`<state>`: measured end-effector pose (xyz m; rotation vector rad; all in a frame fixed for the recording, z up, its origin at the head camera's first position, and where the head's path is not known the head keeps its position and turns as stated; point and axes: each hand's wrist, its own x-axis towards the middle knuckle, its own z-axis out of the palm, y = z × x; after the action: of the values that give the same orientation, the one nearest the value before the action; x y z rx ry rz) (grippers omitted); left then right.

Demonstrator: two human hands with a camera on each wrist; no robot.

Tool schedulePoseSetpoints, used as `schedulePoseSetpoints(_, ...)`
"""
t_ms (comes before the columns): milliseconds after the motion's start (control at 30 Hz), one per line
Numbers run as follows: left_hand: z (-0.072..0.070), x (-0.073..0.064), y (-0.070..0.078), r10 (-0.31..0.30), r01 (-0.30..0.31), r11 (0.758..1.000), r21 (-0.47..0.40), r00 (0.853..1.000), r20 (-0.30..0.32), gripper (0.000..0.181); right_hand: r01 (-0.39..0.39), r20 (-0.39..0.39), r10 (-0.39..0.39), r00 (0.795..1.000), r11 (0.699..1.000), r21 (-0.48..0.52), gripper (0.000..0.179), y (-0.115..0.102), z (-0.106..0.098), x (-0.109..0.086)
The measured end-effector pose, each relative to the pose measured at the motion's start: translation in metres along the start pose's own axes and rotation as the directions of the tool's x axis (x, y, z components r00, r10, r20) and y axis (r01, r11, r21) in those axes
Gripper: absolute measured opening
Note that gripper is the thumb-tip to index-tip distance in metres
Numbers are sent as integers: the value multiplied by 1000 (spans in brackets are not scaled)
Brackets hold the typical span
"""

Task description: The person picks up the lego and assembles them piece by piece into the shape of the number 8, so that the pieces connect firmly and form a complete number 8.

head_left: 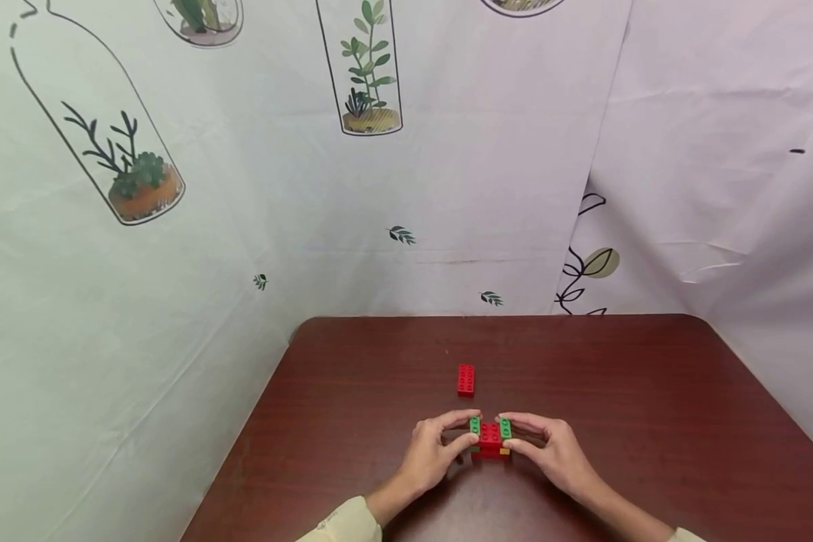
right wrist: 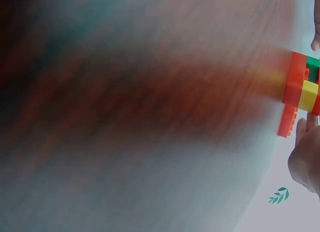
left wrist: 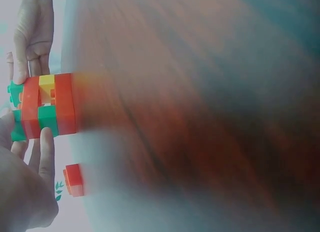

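Note:
A small stack of toy building bricks stands on the table before me. At its base lies a red brick (left wrist: 65, 104), with a yellow brick (left wrist: 47, 83) and a green brick (left wrist: 48, 118) above it at opposite ends. Another red brick (head_left: 490, 433) bridges those two. On top, my left hand (head_left: 428, 450) pinches a green brick (head_left: 474, 426) at the left end between thumb and fingers. My right hand (head_left: 561, 458) likewise pinches a second green brick (head_left: 505, 428) at the right end. Fingertips hide parts of both green bricks.
A loose red brick (head_left: 466, 380) lies on the dark wooden table (head_left: 352, 376), behind the stack. White plant-printed sheets (head_left: 481, 188) hang along the table's back and sides.

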<state>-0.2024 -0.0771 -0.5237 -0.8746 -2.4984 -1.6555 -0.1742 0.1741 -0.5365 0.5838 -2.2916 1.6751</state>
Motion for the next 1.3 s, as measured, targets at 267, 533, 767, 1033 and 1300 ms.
schedulePoseSetpoints(267,-1,0,2,-14,14,1000,-22,1000,5,37,-1,13,1,1000,999,-35,37,-3,-1,2)
schedulePoseSetpoints(533,-5,-1,2,-43,43,999,-31,999,-1,39,16,87,-17,996,1000,9,41,-4,-3,8)
schedulePoseSetpoints(767,-6,1,4,-50,50,999,4,999,17,40,-5,90,9,996,999,-41,40,-6,-7,10)
schedulePoseSetpoints(1033,-8,3,5,-44,43,999,18,997,66,43,8,107,2,994,996,-89,49,-14,-8,11)
schedulePoseSetpoints(1300,-17,15,4,11,-14,999,52,998,59,45,37,90,-26,996,992,-118,61,-20,-11,12)
